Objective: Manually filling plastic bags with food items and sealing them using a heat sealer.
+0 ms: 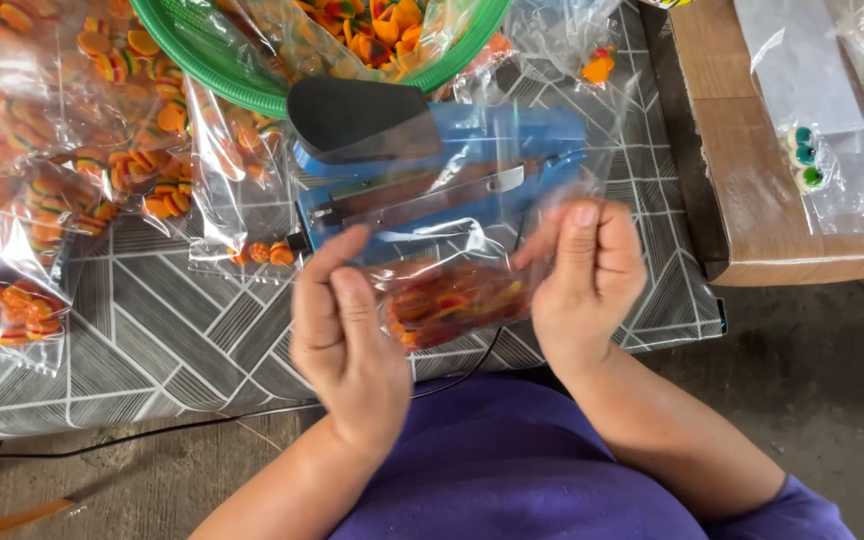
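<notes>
Patterned tablecloth [162,330], wooden bench [752,190], seemingly concrete floor [812,370]

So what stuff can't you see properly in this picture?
- Candies in the small bag, head view: blurred, shapes unclear.
- Blue sealer: front hidden behind the bag and the left hand and right hand.
- Green basket: cut off by the top edge.
- Black cable: its end runs off the left edge.
</notes>
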